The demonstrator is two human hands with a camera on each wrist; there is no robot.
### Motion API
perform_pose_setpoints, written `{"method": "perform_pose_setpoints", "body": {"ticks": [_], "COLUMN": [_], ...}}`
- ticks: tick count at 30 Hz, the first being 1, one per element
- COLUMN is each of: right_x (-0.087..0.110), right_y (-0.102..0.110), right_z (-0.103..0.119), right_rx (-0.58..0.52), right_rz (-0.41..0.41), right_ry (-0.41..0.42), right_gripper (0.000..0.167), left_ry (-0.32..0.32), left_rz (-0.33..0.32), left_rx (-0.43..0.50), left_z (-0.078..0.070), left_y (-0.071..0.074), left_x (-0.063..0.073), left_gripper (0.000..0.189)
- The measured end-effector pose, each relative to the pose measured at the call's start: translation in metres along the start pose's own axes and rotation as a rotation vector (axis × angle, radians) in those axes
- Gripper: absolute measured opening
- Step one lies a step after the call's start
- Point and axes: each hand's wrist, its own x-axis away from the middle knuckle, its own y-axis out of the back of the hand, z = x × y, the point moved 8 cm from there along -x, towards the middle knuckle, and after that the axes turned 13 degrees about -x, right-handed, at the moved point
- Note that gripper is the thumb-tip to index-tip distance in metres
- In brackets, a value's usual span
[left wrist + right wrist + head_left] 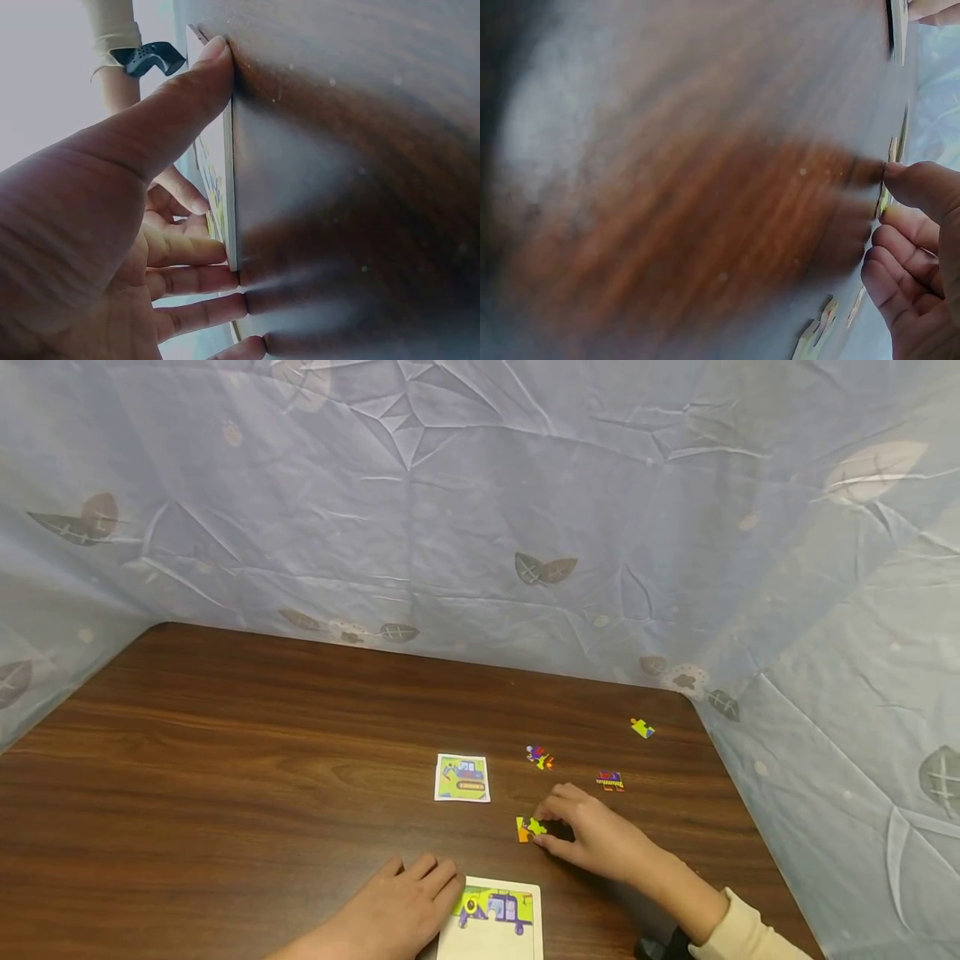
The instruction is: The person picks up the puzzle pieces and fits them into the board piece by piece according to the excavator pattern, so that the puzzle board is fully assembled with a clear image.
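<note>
A white puzzle board (491,935) lies at the table's front, its upper strip filled with a purple vehicle picture. My left hand (405,906) rests at the board's left side; in the left wrist view its thumb (206,75) touches the board's edge and the fingers look fairly straight, tips on the table. Beyond the board, my right hand (592,835) pinches a yellow-green puzzle piece (537,827) between thumb and fingers, low over the tabletop. An orange and yellow puzzle piece (521,831) lies just left of it, touching or very near.
A small square picture card (462,778) lies behind the board. Further right are a cluster of colourful puzzle pieces (539,757), a red and purple piece (611,780) and a lone green piece (642,727). Patterned cloth (480,527) hangs around the brown table (225,760).
</note>
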Motion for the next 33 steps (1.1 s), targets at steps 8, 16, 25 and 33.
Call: {"method": "perform_pose_setpoints", "body": {"ticks": [8,16,25,33], "right_x": [0.002,0.003,0.006,0.018], "right_y": [0.02,0.051,0.052,0.03], "right_z": [0.01,0.04,0.056,0.084], "right_rx": [0.025,0.068,0.057,0.119], "right_rz": [-0.042,-0.122,-0.119,-0.127], "right_ry": [0.006,0.061,0.105,0.183], "right_gripper": [0.015,0.015,0.013,0.018], "left_ry": [0.016,0.019,0.02,0.022], "left_rz": [0.022,0.04,0.044,0.016], "left_rx": [0.01,0.033,0.029,0.004], "left_z": [0.0,0.001,0.001,0.001], "left_y": [-0.001,-0.002,-0.003,-0.001], "left_x": [0.0,0.001,0.002,0.001], "left_gripper": [0.102,0.103,0.102,0.101]}}
